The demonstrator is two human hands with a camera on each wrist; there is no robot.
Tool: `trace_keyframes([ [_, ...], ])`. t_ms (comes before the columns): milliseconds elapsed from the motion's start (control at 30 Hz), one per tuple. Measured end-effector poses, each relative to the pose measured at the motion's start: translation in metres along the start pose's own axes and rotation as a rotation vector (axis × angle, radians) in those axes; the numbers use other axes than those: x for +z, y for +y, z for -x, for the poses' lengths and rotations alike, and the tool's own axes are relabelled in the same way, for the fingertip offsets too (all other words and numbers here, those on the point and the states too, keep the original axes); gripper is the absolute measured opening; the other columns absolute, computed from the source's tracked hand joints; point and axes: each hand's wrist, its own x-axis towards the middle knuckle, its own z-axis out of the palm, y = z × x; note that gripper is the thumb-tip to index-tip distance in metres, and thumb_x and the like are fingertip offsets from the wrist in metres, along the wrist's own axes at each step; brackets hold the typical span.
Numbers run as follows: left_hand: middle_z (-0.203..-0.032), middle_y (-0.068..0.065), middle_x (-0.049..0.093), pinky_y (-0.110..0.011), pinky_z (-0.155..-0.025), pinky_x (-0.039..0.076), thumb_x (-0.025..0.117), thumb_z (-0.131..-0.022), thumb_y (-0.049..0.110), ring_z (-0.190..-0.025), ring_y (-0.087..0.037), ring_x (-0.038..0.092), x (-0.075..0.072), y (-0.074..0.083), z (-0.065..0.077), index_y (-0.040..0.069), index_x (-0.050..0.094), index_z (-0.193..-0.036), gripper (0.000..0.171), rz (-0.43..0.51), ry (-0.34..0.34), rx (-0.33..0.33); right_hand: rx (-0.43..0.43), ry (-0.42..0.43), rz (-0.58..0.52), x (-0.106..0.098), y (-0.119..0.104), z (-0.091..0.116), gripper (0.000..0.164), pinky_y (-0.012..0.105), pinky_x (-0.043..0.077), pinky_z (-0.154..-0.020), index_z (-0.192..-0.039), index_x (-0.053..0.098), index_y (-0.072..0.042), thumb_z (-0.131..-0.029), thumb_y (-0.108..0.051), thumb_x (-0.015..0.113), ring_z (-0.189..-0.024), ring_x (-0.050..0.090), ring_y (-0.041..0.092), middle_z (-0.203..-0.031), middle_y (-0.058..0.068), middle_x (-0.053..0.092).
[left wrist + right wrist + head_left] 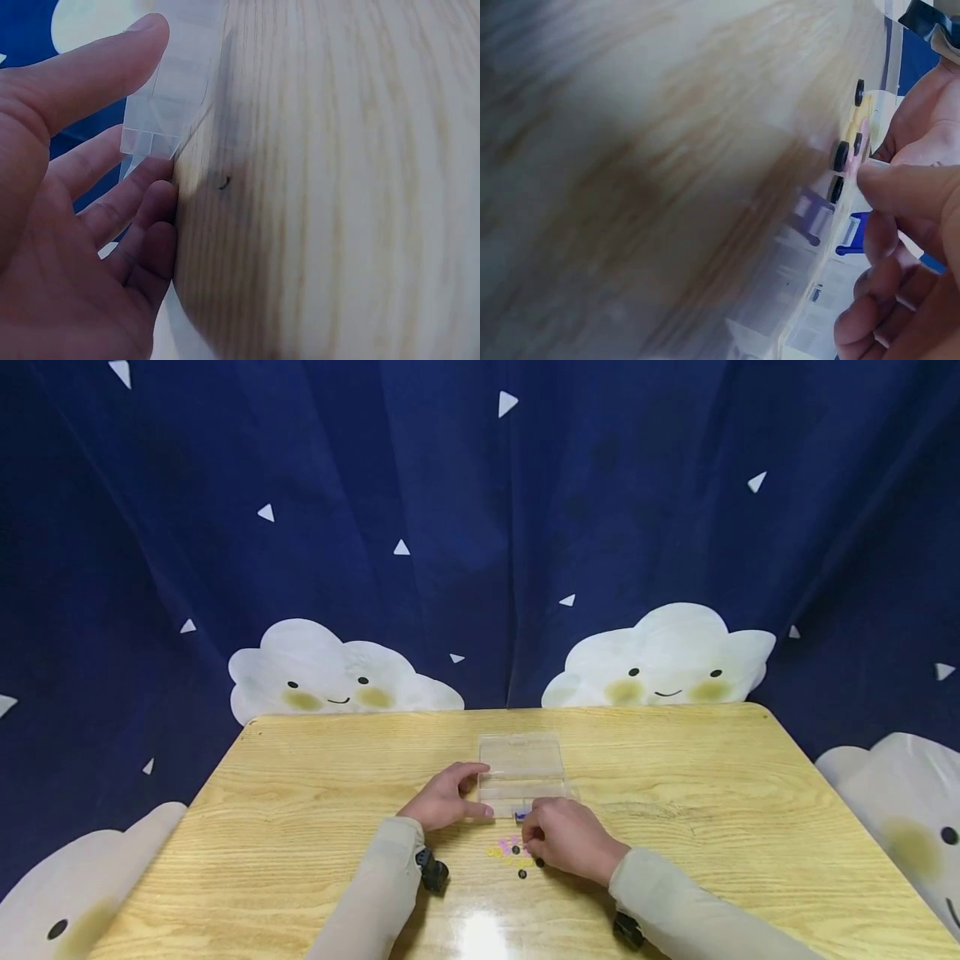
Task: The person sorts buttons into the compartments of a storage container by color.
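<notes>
Clear plastic compartment box; left hand at its eight o'clock, fingers spread. Small round black, yellow and pink pieces, nine o'clock from right hand; fingers bent, hold I cannot tell remotely.

Pale wood-grain table, clear plastic compartment box toward twelve o'clock, small yellow rings, pink pieces and black rings scattered near the box's six-o'clock side, bright glare toward six o'clock

No txt, labels, brands, nos. or signs legible on clear box, tbl or curtain
</notes>
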Motion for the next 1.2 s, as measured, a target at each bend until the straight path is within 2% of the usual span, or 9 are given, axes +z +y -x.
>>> trace_keyframes([
  [167,-0.129,-0.006,0.057,-0.04,-0.093,0.044,0.083,-0.081,0.024,-0.108,-0.021,0.052,0.0,-0.002,0.001,0.017,0.053,-0.143,0.069,-0.004,-0.003,0.004,-0.029,0.028,-0.005,-0.001,-0.002,0.0,0.017,0.018,0.037,-0.057,-0.07,0.07,-0.022,-0.083,-0.012,0.076,-0.062,0.042,-0.001,-0.072,-0.012,0.056],
  [333,-0.129,-0.006,0.056,-0.04,-0.093,0.044,0.083,-0.081,0.025,-0.108,-0.021,0.051,0.0,-0.004,0.001,0.017,0.053,-0.143,0.069,-0.008,-0.006,-0.004,0.003,0.028,-0.032,-0.004,-0.001,-0.001,0.006,0.018,0.041,-0.058,-0.081,0.077,-0.018,-0.085,-0.013,0.076,-0.064,0.046,-0.002,-0.077,-0.01,0.061],
  [433,-0.127,-0.006,0.057,-0.039,-0.092,0.044,0.084,-0.08,0.025,-0.106,-0.021,0.051,0.0,-0.005,0.001,0.017,0.053,-0.143,0.07,-0.011,-0.004,-0.007,0.018,0.045,-0.043,-0.006,0.001,-0.002,0.006,0.019,0.045,-0.062,-0.086,0.079,-0.017,-0.085,-0.012,0.076,-0.068,0.052,-0.001,-0.082,-0.008,0.066],
  [567,-0.127,-0.006,0.057,-0.039,-0.093,0.044,0.085,-0.079,0.025,-0.106,-0.021,0.051,0.0,-0.004,0.001,0.017,0.054,-0.143,0.071,-0.01,0.006,-0.005,0.037,0.099,-0.047,-0.008,0.005,-0.004,0.006,0.023,0.049,-0.066,-0.085,0.079,-0.016,-0.084,-0.011,0.075,-0.072,0.058,0.002,-0.082,-0.008,0.068],
  [800,-0.126,-0.006,0.057,-0.039,-0.092,0.043,0.085,-0.079,0.025,-0.105,-0.021,0.051,0.0,-0.004,0.001,0.017,0.053,-0.143,0.072,-0.011,0.003,-0.009,0.131,0.147,-0.059,-0.009,0.01,-0.005,0.007,0.021,0.046,-0.065,-0.082,0.077,-0.019,-0.084,-0.012,0.077,-0.068,0.051,0.001,-0.077,-0.012,0.062],
  [1000,-0.128,-0.006,0.057,-0.041,-0.093,0.044,0.085,-0.079,0.023,-0.107,-0.022,0.05,0.0,-0.001,0.002,0.016,0.052,-0.144,0.073,-0.009,0.002,-0.014,0.162,0.185,-0.063,-0.017,0.016,-0.008,0.007,0.024,0.048,-0.068,-0.085,0.078,-0.017,-0.085,-0.011,0.075,-0.069,0.053,0.002,-0.078,-0.01,0.062],
  [1200,-0.133,-0.008,0.056,-0.043,-0.097,0.044,0.085,-0.078,0.022,-0.111,-0.023,0.052,0.001,0.003,0.002,0.016,0.052,-0.144,0.074,-0.018,-0.003,-0.027,0.219,0.208,-0.082,-0.023,0.025,-0.014,0.007,0.023,0.044,-0.065,-0.083,0.078,-0.015,-0.086,-0.009,0.074,-0.066,0.049,0.005,-0.076,-0.008,0.063],
])
